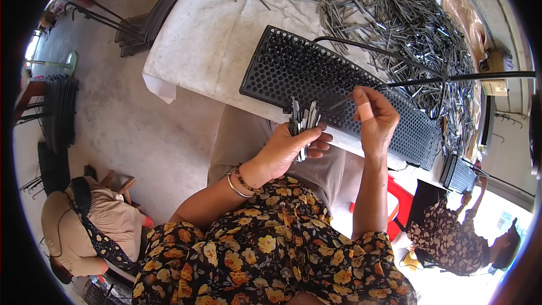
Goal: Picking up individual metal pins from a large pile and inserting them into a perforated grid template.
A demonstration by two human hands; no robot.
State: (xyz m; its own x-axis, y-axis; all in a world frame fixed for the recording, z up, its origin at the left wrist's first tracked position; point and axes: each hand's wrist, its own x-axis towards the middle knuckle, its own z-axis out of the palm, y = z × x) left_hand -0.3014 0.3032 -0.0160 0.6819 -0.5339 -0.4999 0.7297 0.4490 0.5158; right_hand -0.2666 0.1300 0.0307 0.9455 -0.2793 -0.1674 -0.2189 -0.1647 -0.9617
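Observation:
My left hand [285,146] is closed around a bundle of thin, dark metal strips [304,121], which stand upright above the thumb. Just in front of it lies a long black perforated rack [270,73] with rows of round holes. Many short dark pieces show in the holes along its middle. My right hand [374,117] is raised over the rack, thumb and forefinger pinched, with pale tape around one finger. A single thin dark strip [339,102] appears to run left from those fingertips; its far end blends into the rack.
A large heap of loose strips [389,28] covers the far right of the white-covered table [195,39]. A black bent-rod handle [491,75] crosses above the rack. Stacked dark racks [56,113] stand at left. Co-workers sit at lower left and right, near a red stool [400,203].

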